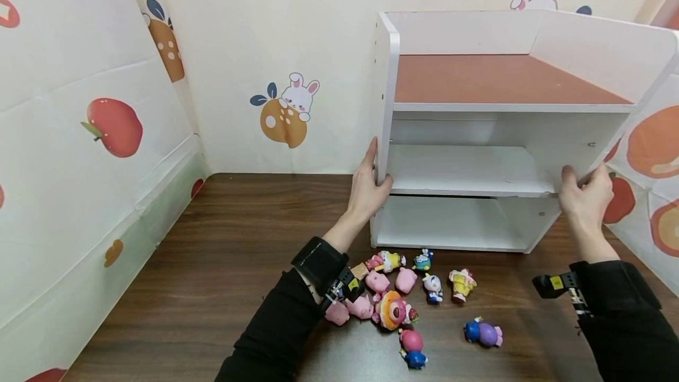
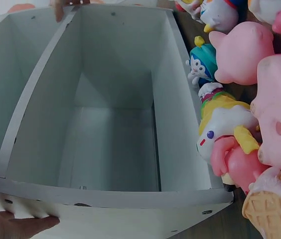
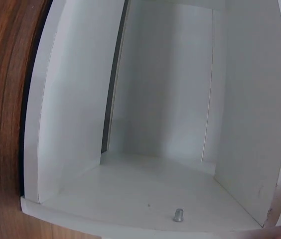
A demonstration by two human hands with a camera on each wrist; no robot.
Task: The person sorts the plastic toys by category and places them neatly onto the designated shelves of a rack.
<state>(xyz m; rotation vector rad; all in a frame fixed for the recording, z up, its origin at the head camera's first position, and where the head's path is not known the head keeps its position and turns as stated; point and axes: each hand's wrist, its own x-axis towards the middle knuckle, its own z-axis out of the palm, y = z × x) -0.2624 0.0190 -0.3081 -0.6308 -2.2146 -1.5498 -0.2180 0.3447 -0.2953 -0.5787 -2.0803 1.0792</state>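
A white shelf unit (image 1: 461, 170) with a brown top board (image 1: 493, 78) stands on the wooden table. My left hand (image 1: 366, 190) grips its left side panel, thumb at the front edge and fingers along the outer face. On the opposite side panel, my right hand (image 1: 586, 196) holds the front edge at about the height of the middle board. The left wrist view looks into a bare lower compartment (image 2: 115, 144), with left-hand fingers (image 2: 26, 226) against the outer panel. A small metal shelf pin (image 3: 179, 215) sticks out of the inner side wall in the right wrist view.
Several small toy figures lie before the shelf, among them a pink pig (image 1: 405, 280), a yellow-dressed figure (image 1: 462, 285) and a blue-and-purple one (image 1: 484, 333). An ice-cream cone toy (image 2: 275, 204) lies near the left wrist. Printed walls (image 1: 228, 46) enclose the table.
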